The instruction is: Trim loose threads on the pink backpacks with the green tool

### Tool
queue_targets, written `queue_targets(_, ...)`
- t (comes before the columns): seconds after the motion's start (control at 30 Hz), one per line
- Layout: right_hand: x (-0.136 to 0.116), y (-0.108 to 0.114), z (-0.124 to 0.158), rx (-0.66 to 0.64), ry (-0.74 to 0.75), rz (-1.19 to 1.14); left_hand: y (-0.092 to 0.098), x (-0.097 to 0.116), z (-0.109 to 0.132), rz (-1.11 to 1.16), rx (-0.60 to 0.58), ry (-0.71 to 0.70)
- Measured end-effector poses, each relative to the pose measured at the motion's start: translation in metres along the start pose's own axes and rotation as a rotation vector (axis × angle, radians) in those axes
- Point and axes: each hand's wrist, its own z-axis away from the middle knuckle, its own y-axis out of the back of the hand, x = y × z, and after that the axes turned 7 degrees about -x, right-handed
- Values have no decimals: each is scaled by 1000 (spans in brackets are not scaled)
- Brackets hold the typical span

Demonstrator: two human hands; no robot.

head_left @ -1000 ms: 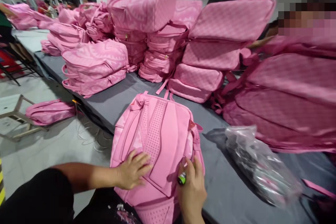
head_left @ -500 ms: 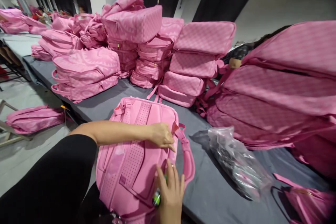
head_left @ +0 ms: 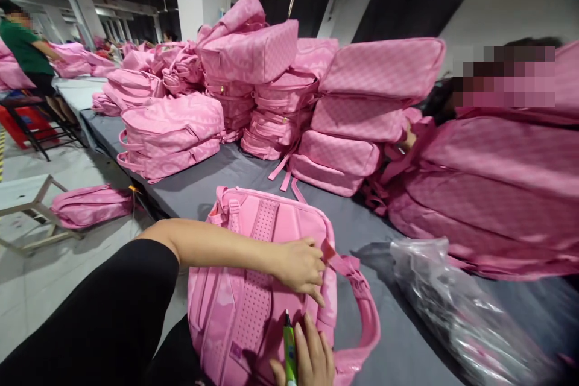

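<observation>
A pink backpack (head_left: 289, 217) lies before me with its padded back panel up and its dotted mesh strips showing. My left hand (head_left: 301, 268) reaches across it, fingers bent against the panel's right edge, near where a shoulder strap (head_left: 368, 307) loops out onto the table. Close below it, my right hand (head_left: 316, 350) rests over the lower right of the panel. Between its thumb and fingers is a bright green pen (head_left: 290, 344) with a dark front end, its tip pointing away from me. The lower part of this hand is cut off by the frame.
Stacked pink backpacks (head_left: 348, 108) line the grey-covered table's (head_left: 181, 193) far side, with a taller pile (head_left: 488, 193) at right. A clear plastic bag (head_left: 456, 307) lies right of my backpack. A stool (head_left: 27, 199) and another backpack (head_left: 93, 208) are at left. Other people stand beyond.
The view has turned left. My left hand's fingers have loosened from a tighter curl at the panel edge. My right hand has turned, and the green pen now points up across the panel.
</observation>
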Motion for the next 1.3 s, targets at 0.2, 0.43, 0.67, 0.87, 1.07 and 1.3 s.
queue_targets(0.2, 1, -1, -7, -4, 4, -48, 34, -75, 19, -125, 42, 110)
queue_targets(0.43, -28, 35, -27, 74, -224, -294, 27, -47, 44, -13, 25, 53)
queue_targets(0.67, -36, 58, -106, 197, -802, -633, 31, -12, 47, 40, -128, 137)
queue_targets(0.87, -26, 56, -120, 334, -943, -718, 20, 2, 53, 37, 14, 55)
queue_targets(1.07, -26, 55, -113, 263, -812, -589, 2, 5, 54, -44, 231, 1)
queue_targets(1.3, -22, 60, -122, 95, -605, -420, 1, 8, 49, -94, 246, 34)
